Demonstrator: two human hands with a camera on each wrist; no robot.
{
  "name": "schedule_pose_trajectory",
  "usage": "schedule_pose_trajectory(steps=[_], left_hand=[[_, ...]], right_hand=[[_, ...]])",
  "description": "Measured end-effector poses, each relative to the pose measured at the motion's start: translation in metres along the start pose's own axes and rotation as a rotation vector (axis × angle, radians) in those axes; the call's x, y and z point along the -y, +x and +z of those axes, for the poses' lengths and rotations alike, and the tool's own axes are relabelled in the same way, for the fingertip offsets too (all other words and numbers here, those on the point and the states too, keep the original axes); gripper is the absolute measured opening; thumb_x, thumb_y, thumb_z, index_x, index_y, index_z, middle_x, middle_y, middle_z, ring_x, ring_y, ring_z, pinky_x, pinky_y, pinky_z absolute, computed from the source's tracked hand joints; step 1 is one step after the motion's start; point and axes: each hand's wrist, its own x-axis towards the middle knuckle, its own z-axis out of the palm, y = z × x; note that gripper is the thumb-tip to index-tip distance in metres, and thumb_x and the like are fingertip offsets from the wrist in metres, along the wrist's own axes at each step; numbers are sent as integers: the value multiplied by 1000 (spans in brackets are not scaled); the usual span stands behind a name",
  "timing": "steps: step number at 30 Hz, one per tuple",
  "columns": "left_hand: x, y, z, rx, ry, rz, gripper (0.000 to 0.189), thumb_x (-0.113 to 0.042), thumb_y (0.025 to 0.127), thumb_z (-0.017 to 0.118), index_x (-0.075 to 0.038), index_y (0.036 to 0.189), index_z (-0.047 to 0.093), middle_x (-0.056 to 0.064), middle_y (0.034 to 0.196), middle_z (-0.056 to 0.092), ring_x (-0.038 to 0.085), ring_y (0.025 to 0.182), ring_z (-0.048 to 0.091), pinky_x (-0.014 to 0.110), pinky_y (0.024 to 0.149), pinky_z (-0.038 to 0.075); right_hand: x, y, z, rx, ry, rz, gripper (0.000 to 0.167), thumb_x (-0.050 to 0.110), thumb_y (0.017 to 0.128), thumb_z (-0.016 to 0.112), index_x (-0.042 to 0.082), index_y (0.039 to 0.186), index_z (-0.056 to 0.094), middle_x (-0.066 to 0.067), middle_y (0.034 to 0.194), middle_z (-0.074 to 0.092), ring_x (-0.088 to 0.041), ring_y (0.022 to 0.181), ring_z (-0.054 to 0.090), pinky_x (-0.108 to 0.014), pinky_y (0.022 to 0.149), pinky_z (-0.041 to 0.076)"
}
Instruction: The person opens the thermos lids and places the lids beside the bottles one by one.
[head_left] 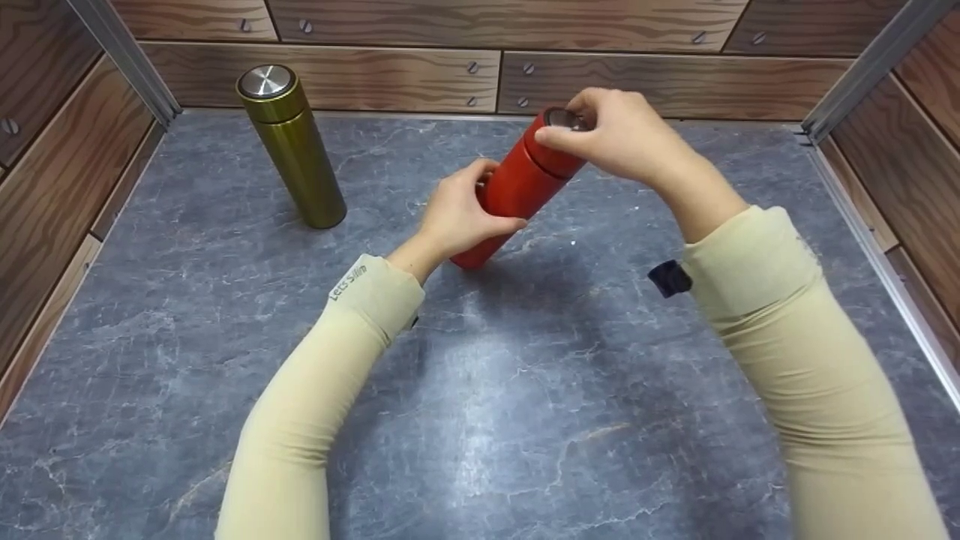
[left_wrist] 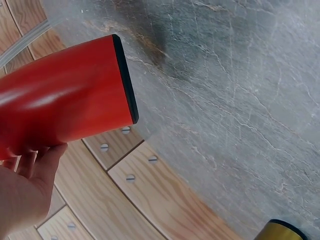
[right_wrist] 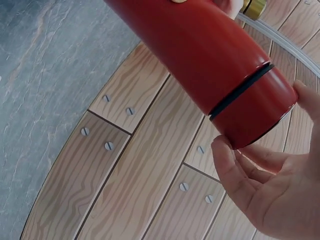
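A red thermos bottle (head_left: 517, 187) leans to the right between my two hands, its dark base edge showing in the left wrist view. My left hand (head_left: 459, 210) grips the body around its middle, thumb across the front. With fingers and thumb spread round the rim, my right hand (head_left: 619, 135) holds the red cap (right_wrist: 257, 107) at the top end. A dark band runs between cap and body in the right wrist view. Left of both hands, an olive-gold thermos bottle (head_left: 296, 150) stands upright with a shiny metal lid top.
The tabletop (head_left: 450, 420) is grey-blue with a marble pattern. Wood-print panels (head_left: 390, 75) wall in the back and both sides, with metal strips (head_left: 124, 60) at the corners. A small black tab (head_left: 670, 278) hangs by the right cuff.
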Motion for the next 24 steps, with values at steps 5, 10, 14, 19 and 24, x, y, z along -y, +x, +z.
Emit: schedule_pose_trajectory(steps=[5,10,14,19,24], left_hand=[[-1,0,0,7,-15,-4,60,-35,70,80,-20,121,52,-3,111,63,12,95,59,30,85,48],[-2,-1,-1,6,-13,-6,59,-35,70,79,-20,120,52,-3,110,63,11,95,59,30,85,48],[-1,-1,0,7,-10,-11,60,-36,70,79,-20,121,52,-3,111,63,11,95,59,29,85,48],[-1,0,0,2,-23,-5,60,-35,70,80,-20,120,52,-3,110,62,12,95,59,30,86,49],[0,0,-1,-5,-24,14,60,-34,69,80,-18,120,53,-1,110,63,12,94,60,29,85,49]], right_hand=[[-3,0,-4,56,13,-163,56,24,85,58,1,134,45,-18,123,51,-30,109,49,-47,95,43],[-4,0,-4,50,33,-133,68,34,85,62,6,141,36,-18,134,47,-32,122,47,-50,101,39],[-2,0,-1,-5,19,2,83,57,82,58,5,142,34,-20,136,48,-34,122,48,-51,100,41],[0,0,-1,6,3,8,74,54,85,55,-1,134,44,-21,126,55,-32,111,53,-49,94,44],[-3,1,-4,56,5,-168,57,27,85,59,1,134,44,-19,123,50,-31,111,48,-48,95,41]])
